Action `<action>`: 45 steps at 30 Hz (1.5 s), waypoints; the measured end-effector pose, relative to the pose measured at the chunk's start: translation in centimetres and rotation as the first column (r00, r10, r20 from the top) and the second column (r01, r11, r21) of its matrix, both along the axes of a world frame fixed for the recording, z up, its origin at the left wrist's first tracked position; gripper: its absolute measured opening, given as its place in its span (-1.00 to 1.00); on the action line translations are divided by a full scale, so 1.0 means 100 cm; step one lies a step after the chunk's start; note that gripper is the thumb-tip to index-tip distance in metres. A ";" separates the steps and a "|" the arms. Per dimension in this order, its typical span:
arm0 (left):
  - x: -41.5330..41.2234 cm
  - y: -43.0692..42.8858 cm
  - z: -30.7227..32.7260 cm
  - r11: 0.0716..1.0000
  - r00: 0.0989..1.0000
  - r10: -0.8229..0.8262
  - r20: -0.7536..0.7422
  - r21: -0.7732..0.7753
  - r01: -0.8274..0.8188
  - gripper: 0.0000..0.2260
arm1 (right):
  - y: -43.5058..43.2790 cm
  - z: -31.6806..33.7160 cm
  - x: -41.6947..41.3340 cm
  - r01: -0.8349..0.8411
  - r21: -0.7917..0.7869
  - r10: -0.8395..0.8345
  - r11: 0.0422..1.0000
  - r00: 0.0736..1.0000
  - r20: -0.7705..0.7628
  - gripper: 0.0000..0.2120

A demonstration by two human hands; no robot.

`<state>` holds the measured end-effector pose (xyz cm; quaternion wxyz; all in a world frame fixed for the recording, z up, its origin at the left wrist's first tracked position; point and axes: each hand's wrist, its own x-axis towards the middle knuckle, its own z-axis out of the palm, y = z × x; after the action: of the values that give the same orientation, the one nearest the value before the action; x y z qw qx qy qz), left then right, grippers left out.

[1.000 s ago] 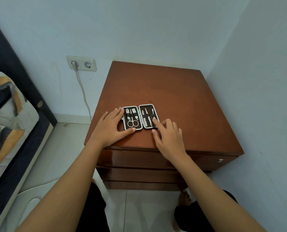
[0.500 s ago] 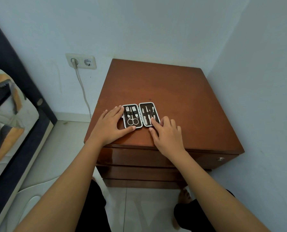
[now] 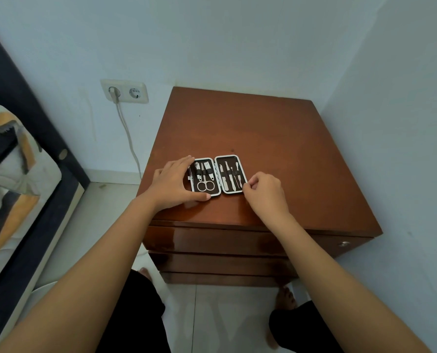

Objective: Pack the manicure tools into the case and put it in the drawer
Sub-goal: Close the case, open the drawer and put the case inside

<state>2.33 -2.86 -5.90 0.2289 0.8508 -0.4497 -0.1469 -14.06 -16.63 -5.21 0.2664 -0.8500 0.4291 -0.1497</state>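
Your right hand (image 3: 265, 192) has left the case's right half, where its index finger was pressing half a second ago, and now sits curled at the case's 4 o'clock corner, fingertips pinched at the white rim; you cannot tell whether it truly grips. The wooden nightstand (image 3: 276, 138) fills the corner, drawers (image 3: 212, 240) shut, with a wall socket (image 3: 124, 91) at its 10 o'clock. The manicure case (image 3: 217, 174) lies open near the front edge. Your left hand (image 3: 172, 183) stays spread flat against its 9 o'clock side, thumb along the near rim. Scissors (image 3: 205, 185) and smaller tools fill the left half; slim tools (image 3: 231, 175) the right.
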 end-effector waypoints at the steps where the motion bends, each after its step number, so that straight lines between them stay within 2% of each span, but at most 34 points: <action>1: 0.001 -0.002 0.002 1.000 1.000 -0.007 -0.001 0.017 0.007 -0.04 | -0.003 0.001 0.003 -0.005 0.010 0.005 1.000 1.000 -0.029 -0.86; 5: -0.007 -0.001 0.002 1.000 1.000 0.008 -0.017 -0.007 -0.008 -0.02 | -0.015 0.004 0.010 -0.044 -0.018 0.041 0.999 0.989 -0.140 -0.85; 8: -0.026 0.004 -0.003 0.994 0.999 0.032 -0.039 -0.104 -0.036 -0.17 | -0.030 0.010 0.012 -0.079 -0.074 0.069 0.994 0.989 -0.131 -0.84; 11: -0.049 0.002 -0.009 0.976 0.998 0.067 0.000 -0.209 -0.066 -0.38 | -0.040 0.017 0.009 -0.152 -0.133 0.149 0.979 0.988 -0.028 -0.89; 16: -0.063 -0.007 -0.016 0.948 0.986 0.157 0.052 -0.289 -0.136 -0.47 | -0.035 0.025 -0.008 -0.239 -0.260 0.299 0.936 0.927 0.225 -0.86; 21: -0.057 -0.005 -0.013 0.926 0.981 0.143 -0.134 -0.331 -0.180 -0.48 | -0.016 0.007 -0.037 -0.301 -0.360 0.410 0.883 0.868 0.280 -0.85; 27: -0.064 -0.001 -0.010 0.898 0.953 0.140 -0.270 -0.370 -0.237 -0.58 | 0.000 -0.017 -0.044 -0.273 -0.183 0.318 0.944 0.901 0.294 -0.83; 30: -0.071 -0.005 -0.011 0.863 0.943 0.242 -0.228 -0.393 -0.317 -0.68 | -0.003 -0.017 -0.038 -0.210 -0.171 0.257 0.963 0.909 0.328 -0.87; 34: -0.080 -0.010 -0.014 0.833 0.928 0.341 -0.150 -0.410 -0.372 -0.71 | -0.005 -0.018 -0.033 -0.191 -0.176 0.240 0.966 0.914 0.326 -0.91; 38: -0.079 -0.012 -0.014 0.847 0.929 0.348 -0.127 -0.383 -0.370 -0.72 | -0.006 -0.019 -0.032 -0.185 -0.167 0.231 0.968 0.917 0.325 -0.91; 42: -0.078 -0.001 -0.011 0.888 0.955 0.288 -0.071 -0.354 -0.294 -0.67 | -0.002 -0.016 -0.043 -0.196 -0.135 0.230 0.971 0.923 0.309 -0.83; 43: -0.077 0.009 -0.013 0.873 0.948 0.313 -0.052 -0.378 -0.309 -0.65 | -0.003 -0.015 -0.052 -0.176 -0.114 0.203 0.978 0.928 0.312 -0.80; 45: -0.072 0.035 -0.018 0.775 0.894 0.438 -0.094 -0.465 -0.428 -0.64 | -0.009 -0.019 -0.082 -0.063 -0.101 0.094 0.993 0.936 0.339 -0.75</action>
<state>-4.88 0.69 -7.69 0.4531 0.8502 -0.2662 0.0327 -22.30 -17.56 -7.07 0.3047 -0.8383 0.3349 -0.3037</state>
